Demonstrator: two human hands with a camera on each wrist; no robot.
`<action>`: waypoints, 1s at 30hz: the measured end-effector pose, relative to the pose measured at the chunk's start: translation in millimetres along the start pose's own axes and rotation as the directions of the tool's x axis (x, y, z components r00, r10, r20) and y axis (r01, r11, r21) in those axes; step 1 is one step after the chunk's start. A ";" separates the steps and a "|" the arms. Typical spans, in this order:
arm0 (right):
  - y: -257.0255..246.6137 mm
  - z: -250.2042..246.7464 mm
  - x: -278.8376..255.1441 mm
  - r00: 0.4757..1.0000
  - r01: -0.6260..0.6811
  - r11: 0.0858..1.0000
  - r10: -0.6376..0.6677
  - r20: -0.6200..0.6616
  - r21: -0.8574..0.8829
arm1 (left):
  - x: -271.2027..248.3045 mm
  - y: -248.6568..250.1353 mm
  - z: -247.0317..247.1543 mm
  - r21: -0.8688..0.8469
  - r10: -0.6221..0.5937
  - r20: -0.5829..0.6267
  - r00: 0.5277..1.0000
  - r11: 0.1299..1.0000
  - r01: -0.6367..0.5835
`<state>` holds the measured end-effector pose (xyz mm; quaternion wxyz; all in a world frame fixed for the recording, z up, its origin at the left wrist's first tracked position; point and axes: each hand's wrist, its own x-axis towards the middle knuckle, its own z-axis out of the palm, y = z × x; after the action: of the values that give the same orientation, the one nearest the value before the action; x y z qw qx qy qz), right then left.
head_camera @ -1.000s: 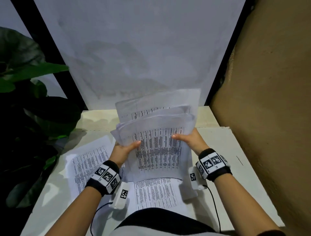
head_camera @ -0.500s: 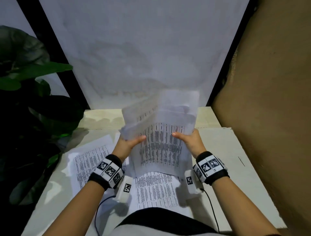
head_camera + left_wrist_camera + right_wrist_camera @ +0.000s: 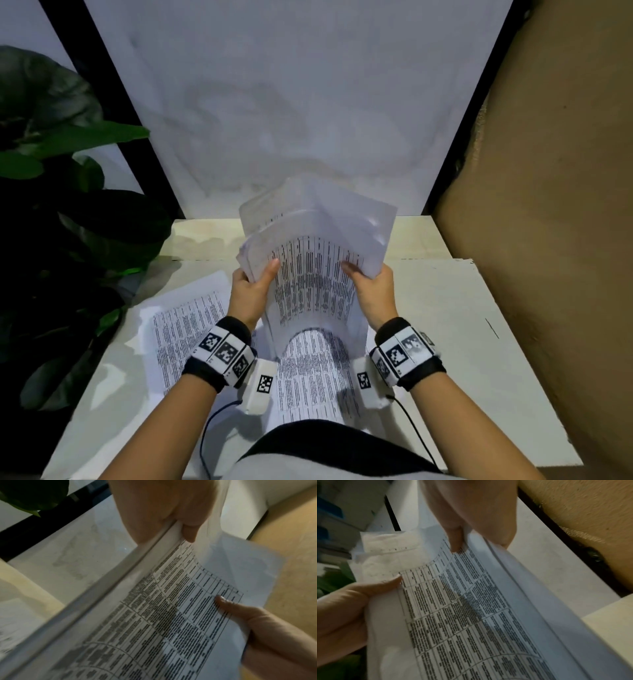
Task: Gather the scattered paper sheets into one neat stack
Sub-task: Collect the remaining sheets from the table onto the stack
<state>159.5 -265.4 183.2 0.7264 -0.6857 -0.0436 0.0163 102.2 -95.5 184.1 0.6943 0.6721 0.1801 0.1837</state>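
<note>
At frame centre, the left hand (image 3: 251, 291) and right hand (image 3: 373, 291) pinch a bundle of paper sheets (image 3: 313, 274) by its side edges; only the head view shows loose sheets (image 3: 185, 325) on the table (image 3: 462, 342).

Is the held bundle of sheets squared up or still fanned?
Fanned: the bundle, gripped by left hand and right hand, shows offset top corners.

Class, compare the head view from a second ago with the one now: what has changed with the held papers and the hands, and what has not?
The held bundle of printed white paper sheets has narrowed and bowed as the left hand and right hand closed inward; its fanned top edges have drawn closer, though still uneven. Both hands keep gripping its sides. The loose printed sheets on the white table lie as before.
</note>
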 end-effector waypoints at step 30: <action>-52.8 10.4 22.8 0.985 0.092 0.994 -0.082 -0.152 0.061 | 13.4 54.1 8.9 -0.036 0.248 -0.260 0.933 0.963 -0.266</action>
<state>179.4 -256.2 237.5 0.7503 -0.6576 -0.0185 -0.0653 117.5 -95.0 238.5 0.6589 0.6360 0.1711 0.3633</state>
